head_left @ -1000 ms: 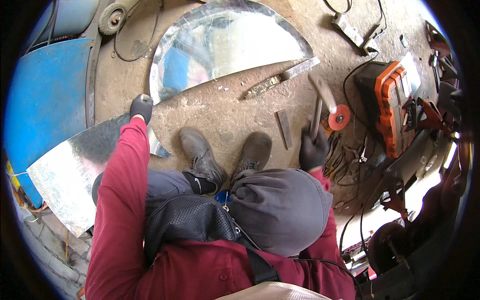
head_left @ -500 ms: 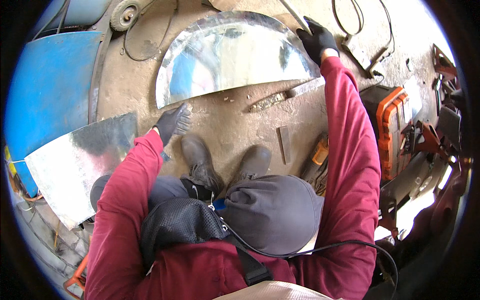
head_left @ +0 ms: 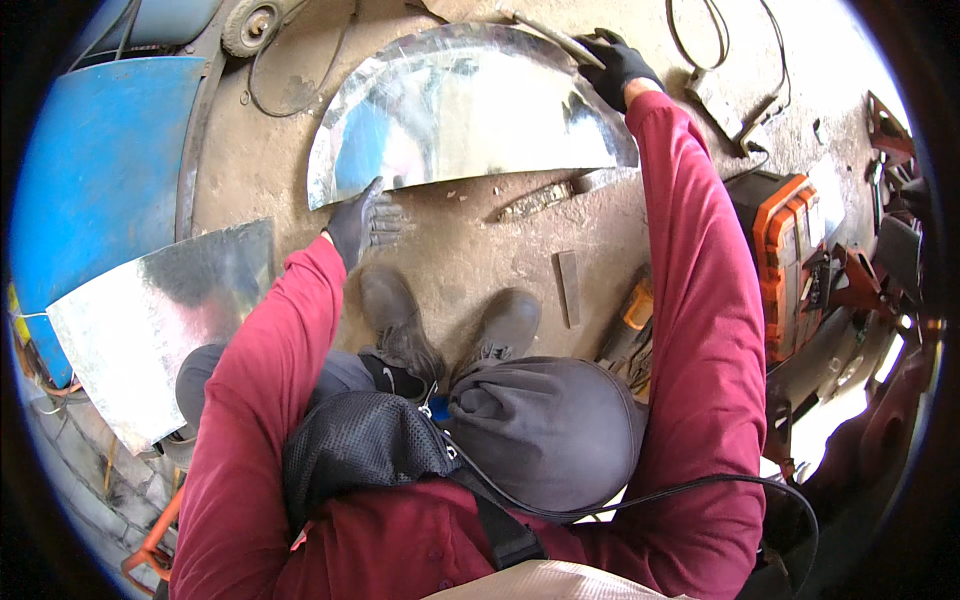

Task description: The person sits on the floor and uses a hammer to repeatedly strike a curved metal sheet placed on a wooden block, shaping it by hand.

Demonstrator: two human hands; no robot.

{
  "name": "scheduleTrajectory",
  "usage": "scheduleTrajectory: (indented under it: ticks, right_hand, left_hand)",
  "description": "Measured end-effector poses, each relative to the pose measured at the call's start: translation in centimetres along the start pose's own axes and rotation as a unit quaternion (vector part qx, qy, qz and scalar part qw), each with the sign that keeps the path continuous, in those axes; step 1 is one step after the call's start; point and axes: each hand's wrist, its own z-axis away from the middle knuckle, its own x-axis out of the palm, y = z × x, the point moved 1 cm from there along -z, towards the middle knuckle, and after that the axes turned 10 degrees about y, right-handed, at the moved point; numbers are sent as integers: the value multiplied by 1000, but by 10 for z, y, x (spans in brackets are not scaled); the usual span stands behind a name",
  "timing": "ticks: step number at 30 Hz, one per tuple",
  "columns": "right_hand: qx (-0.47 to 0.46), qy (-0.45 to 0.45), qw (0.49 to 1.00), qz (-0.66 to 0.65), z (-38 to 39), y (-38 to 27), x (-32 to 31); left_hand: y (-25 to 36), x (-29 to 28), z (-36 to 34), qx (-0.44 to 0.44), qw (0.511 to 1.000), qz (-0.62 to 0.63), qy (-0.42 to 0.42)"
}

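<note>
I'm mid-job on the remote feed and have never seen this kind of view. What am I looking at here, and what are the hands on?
There is no machine: a camera worn on a person's head looks down with a wide, bending lens. The red sleeves are the person's own arms; the boots stand on a dirt floor. The gloved left hand rests at the near left corner of a curved shiny metal sheet. The gloved right hand grips the sheet's far edge. A second metal sheet lies left; an orange tool case sits right.
</note>
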Motion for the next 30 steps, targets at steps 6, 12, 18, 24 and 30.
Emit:
scheduleTrajectory:
  ticks: [6, 12, 18, 24, 30]
  right_hand:
    - [37, -74, 993, -83, 27, -1, -11]
    - [96, 39, 986, -131, 141, -22, 5]
    - [191, 81, 963, -171, 225, -80, 25]
    - [315, 42, 891, -324, 292, -116, 62]
    - [370, 42, 843, -389, 319, -113, 31]
  left_hand:
    - [4, -12, -23, 19, 998, 15, 51]
    - [47, -31, -37, 80, 987, 84, 113]
    - [63, -45, -42, 140, 981, 107, 76]
    - [59, -52, -44, 169, 978, 83, 87]
    - [-2, -32, -15, 78, 992, -41, 86]
